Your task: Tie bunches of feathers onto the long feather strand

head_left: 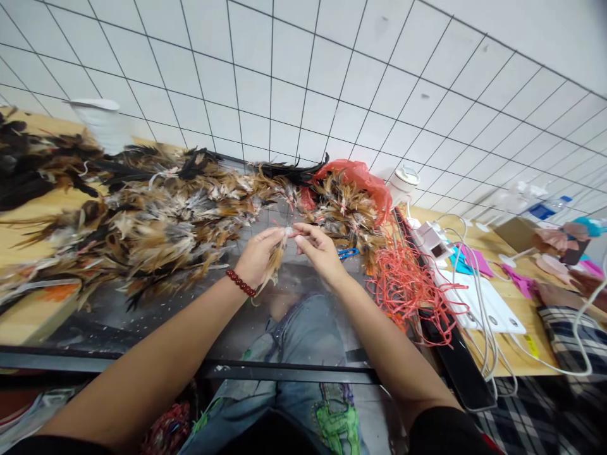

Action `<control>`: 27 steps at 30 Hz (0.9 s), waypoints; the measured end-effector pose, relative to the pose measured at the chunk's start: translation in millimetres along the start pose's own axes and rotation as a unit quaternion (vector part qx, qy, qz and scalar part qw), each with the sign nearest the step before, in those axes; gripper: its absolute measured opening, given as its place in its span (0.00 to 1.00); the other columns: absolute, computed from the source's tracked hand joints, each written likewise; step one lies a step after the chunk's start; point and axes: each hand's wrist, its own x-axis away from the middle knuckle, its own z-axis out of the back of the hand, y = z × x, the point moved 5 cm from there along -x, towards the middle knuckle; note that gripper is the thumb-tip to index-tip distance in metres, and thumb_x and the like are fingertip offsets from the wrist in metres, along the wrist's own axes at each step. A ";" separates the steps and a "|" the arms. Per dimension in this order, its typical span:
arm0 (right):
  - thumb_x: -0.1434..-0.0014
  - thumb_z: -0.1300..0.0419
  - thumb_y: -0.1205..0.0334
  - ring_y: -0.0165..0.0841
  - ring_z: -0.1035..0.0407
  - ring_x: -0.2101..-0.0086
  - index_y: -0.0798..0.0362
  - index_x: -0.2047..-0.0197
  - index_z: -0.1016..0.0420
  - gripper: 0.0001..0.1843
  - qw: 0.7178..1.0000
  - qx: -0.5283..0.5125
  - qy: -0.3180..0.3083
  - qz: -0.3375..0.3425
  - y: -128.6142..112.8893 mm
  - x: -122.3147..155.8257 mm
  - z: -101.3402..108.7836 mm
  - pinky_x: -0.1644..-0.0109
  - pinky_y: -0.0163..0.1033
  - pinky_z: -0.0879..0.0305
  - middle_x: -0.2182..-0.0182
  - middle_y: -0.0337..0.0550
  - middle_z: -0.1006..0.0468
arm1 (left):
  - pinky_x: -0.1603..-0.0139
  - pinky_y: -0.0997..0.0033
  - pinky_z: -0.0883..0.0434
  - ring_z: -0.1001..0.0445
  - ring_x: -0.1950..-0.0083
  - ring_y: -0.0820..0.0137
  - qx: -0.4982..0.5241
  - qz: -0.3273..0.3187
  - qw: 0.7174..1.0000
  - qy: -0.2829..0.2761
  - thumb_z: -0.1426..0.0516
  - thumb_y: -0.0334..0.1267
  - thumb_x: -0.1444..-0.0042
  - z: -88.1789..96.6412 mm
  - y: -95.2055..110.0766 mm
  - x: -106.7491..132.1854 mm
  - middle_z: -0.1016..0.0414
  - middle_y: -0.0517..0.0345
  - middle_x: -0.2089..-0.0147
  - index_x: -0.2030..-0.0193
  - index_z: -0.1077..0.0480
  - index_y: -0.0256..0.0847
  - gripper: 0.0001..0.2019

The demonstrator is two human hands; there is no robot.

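My left hand [260,254], with a beaded bracelet at the wrist, is closed around a small bunch of tan feathers [276,258]. The pale quill ends stick up past the fingertips, and the plumes hang down beside the palm. Against those quill ends, my right hand [318,250] pinches what looks like a pinkish-red string [294,235]; its fingers partly hide it. Left of my hands spreads a large heap of brown, grey and black feathers [156,221]. Blue-handled snips [348,253] lie just right of my right hand.
A tangle of red strings [403,278] lies on the right, below a red plastic bag [363,180] with more feather bunches. White cables [484,303], a black phone-like slab [462,366] and a lidded cup [404,180] stand or lie beyond. A white gridded wall [284,76] closes the back.
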 end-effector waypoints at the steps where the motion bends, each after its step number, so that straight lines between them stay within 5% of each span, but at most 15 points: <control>1: 0.48 0.37 0.50 0.26 0.37 0.75 0.52 0.59 0.25 0.17 1.000 -0.002 0.018 -0.007 0.2 0.1 -0.7 0.69 0.35 0.36 0.67 0.41 0.23 | 0.72 0.75 0.37 0.33 0.73 0.76 0.001 -0.007 1.000 0.006 0.31 0.41 0.63 1.1 0.2 -0.5 0.25 0.59 0.72 0.73 0.24 0.36 0.13; 5: 0.50 0.36 0.47 0.25 0.41 0.79 0.54 0.72 0.27 0.17 0.997 0.039 0.052 -0.029 1.1 -0.1 -0.4 0.74 0.33 0.44 0.79 0.36 0.30 | 0.69 0.74 0.35 0.31 0.71 0.75 0.018 -0.004 1.000 0.016 0.30 0.39 0.66 3.5 -0.7 -1.6 0.24 0.59 0.71 0.73 0.23 0.37 0.13; 15: 0.49 0.37 0.46 0.26 0.41 0.77 0.53 0.73 0.32 0.18 0.997 0.057 0.055 -0.011 4.1 -3.1 10.8 0.70 0.34 0.43 0.79 0.34 0.33 | 0.61 0.69 0.32 0.28 0.65 0.70 0.028 0.057 0.993 -0.098 0.33 0.36 0.64 -6.8 -0.9 2.5 0.22 0.55 0.67 0.71 0.21 0.38 0.10; 22: 0.43 0.40 0.50 0.30 0.35 0.68 0.52 0.69 0.31 0.14 0.993 0.067 0.040 0.086 -9.8 -2.0 12.8 0.60 0.37 0.37 0.70 0.39 0.29 | 0.55 0.67 0.34 0.30 0.58 0.66 -0.108 -0.001 0.990 -0.094 0.35 0.39 0.63 -9.5 2.6 3.9 0.24 0.54 0.64 0.76 0.23 0.39 0.07; 27: 0.43 0.39 0.50 0.34 0.34 0.58 0.52 0.71 0.28 0.13 0.980 0.115 -0.008 0.160 -22.8 -1.0 16.0 0.50 0.42 0.38 0.62 0.44 0.29 | 0.61 0.69 0.36 0.33 0.65 0.70 -0.254 -0.069 0.951 -0.160 0.38 0.45 0.55 -12.4 1.6 3.9 0.27 0.57 0.67 0.77 0.25 0.39 0.11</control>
